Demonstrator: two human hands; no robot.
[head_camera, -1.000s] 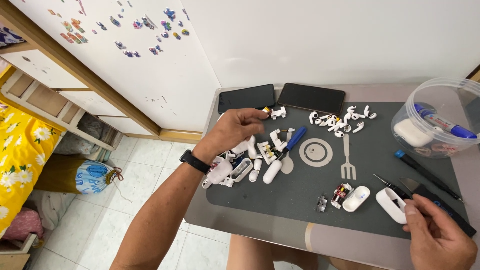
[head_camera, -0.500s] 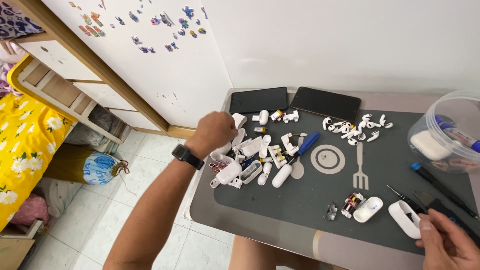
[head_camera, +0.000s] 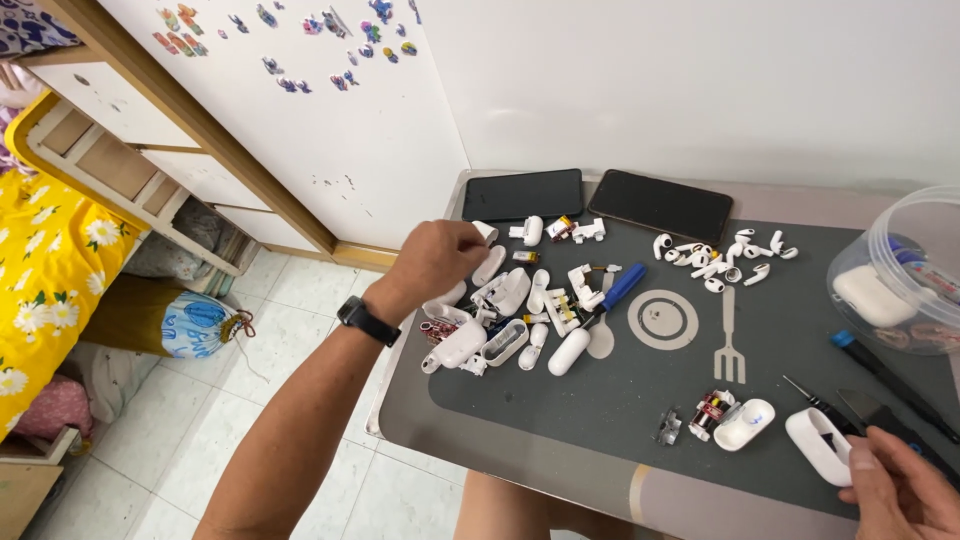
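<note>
Grey work mat (head_camera: 620, 400) is crowding up: your left hand (head_camera: 435, 262) is pinching a white shell piece (head_camera: 485, 232) at its far-left corner, near the edge; your right hand (head_camera: 900, 490), curled, is steadying a white casing (head_camera: 818, 445). Loose parts risk sliding off.

Two dark phone screens lie flat at the mat's twelve o'clock edge: the left phone (head_camera: 522, 194) and the right phone (head_camera: 660, 204), both black rectangles. At three o'clock stands a round clear plastic tub (head_camera: 905, 270) holding a white case.
</note>
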